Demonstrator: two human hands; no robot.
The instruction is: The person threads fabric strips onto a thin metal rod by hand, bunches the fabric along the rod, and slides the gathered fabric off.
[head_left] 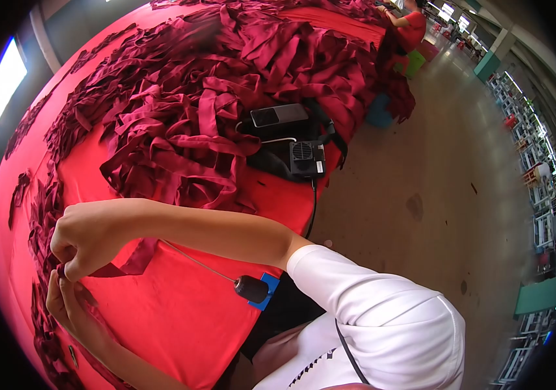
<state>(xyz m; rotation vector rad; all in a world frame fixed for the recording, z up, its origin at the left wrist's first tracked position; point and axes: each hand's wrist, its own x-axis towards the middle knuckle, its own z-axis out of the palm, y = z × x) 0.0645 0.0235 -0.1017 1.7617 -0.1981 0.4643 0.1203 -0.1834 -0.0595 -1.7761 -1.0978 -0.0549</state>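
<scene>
My right hand (92, 235) is closed in a pinch on a maroon fabric strip (136, 261), at the left side of the red-covered table. Part of the strip hangs below the wrist and forearm. Just below, my left hand (63, 300) meets the right fingertips and pinches the same strip; the exact finger contact is partly hidden. Right of the hands, a thin metal rod (193, 260) runs out of a black handle (251, 288), which is set on a blue block (267, 292) at the table's near edge.
Heaps of maroon strips (219, 97) cover the red table (180, 325) ahead and along the left. A black device with a grille (304, 156) and a dark power bank (278, 116) lie among them, with a cable. A person in red (411, 29) stands at the far end.
</scene>
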